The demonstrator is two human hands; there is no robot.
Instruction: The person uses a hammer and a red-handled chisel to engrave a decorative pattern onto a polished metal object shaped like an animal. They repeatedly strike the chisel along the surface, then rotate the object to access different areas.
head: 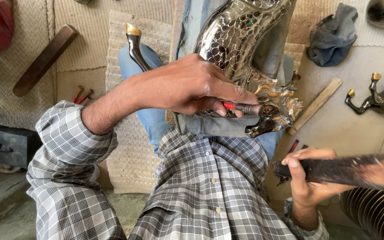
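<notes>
While the left hand (187,86) pinches a chisel (245,108) against the horse (245,40), the right hand (307,178) grips a hammer (338,170); chasing seems underway, needing a squarely landed blow.

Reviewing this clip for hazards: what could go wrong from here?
1. The left hand pinches the punch close to its tip on the metal horse; a stray blow from the mallet in the right hand could hit fingers.
2. The horse lies on the lap and may shift.
</notes>
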